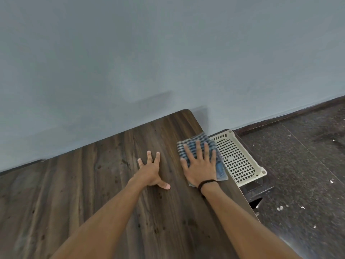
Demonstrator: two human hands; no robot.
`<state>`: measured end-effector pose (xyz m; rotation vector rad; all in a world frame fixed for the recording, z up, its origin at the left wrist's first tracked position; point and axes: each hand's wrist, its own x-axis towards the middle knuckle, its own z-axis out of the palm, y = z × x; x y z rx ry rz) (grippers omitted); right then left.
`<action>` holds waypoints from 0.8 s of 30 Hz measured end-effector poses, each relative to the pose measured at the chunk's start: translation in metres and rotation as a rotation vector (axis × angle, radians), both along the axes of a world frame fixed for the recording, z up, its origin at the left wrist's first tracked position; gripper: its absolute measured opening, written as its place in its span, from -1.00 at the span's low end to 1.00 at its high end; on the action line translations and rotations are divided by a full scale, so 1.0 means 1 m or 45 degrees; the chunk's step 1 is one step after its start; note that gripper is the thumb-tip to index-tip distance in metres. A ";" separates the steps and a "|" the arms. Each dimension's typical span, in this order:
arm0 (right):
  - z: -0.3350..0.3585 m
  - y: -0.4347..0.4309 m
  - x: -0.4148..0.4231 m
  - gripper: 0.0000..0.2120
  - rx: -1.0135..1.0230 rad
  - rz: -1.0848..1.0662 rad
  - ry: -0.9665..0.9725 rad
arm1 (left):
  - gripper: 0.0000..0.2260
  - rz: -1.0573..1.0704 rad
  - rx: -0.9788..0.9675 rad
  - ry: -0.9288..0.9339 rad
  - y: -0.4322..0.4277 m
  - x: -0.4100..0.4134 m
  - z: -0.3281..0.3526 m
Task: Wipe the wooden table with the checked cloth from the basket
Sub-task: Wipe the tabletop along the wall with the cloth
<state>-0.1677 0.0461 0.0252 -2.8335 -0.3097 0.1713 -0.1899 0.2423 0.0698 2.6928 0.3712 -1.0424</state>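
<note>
A blue and white checked cloth (195, 142) lies folded on the dark wooden table (93, 184), close to its right edge. My right hand (200, 163) presses flat on the cloth with its fingers spread straight. My left hand (152, 171) rests on the bare wood a little to the left, fingers spread, holding nothing. A cream plastic basket (240, 156) with a perforated bottom sits just off the table's right edge, lower down, with nothing visible in it.
A plain grey wall (168, 53) runs along the table's far edge. To the right lies a dark speckled floor (308, 174) with small bits of white litter. The basket stands on a dark low support (259, 191).
</note>
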 end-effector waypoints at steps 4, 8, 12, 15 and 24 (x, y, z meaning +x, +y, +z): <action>-0.007 -0.034 -0.024 -0.44 -0.013 0.212 -0.003 | 0.25 0.019 0.021 -0.049 0.000 -0.002 0.000; 0.002 -0.030 0.001 -0.43 0.030 -0.008 0.033 | 0.26 0.036 0.022 -0.041 -0.001 0.002 0.000; -0.008 -0.048 -0.055 -0.46 0.025 0.183 -0.025 | 0.25 0.047 0.036 -0.055 -0.001 -0.001 -0.001; -0.002 -0.053 -0.030 -0.44 0.025 0.005 0.034 | 0.25 0.063 0.032 -0.047 -0.002 0.002 -0.001; -0.005 -0.055 -0.031 -0.42 0.054 0.061 -0.013 | 0.19 0.071 0.031 -0.088 -0.005 -0.006 0.001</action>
